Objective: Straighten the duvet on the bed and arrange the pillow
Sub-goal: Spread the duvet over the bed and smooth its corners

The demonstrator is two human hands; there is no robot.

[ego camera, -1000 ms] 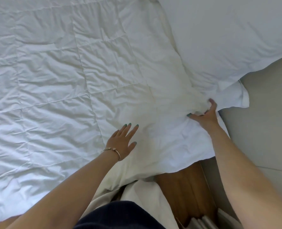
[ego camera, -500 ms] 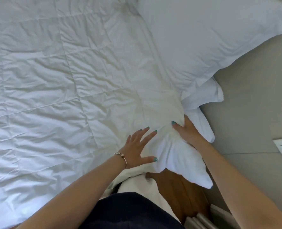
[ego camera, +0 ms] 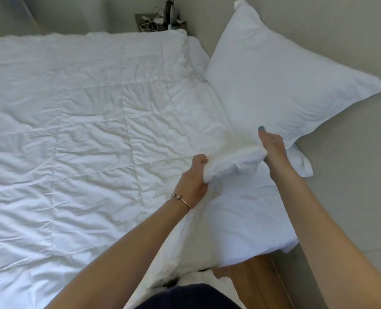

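Both hands (ego camera: 232,166) on bunched duvet (ego camera: 78,121)

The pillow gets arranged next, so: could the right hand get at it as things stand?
Probably yes: the right hand is beside the pillow with nothing between, but its grip is full of bunched duvet, which it must release first.

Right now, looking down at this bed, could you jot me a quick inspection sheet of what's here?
Surface: bed, its near corner showing a white sheet.
Job's things: white quilted duvet spread flat but creased; its near corner is bunched up. Large white pillow lies at the head end against the grey wall.
Clutter: small items on a dark bedside stand, too small to identify.
Hands: left hand and right hand both grip the bunched duvet corner.
Cables: possibly white leads on the stand; unclear.
Surroundings: wooden floor beside the bed.
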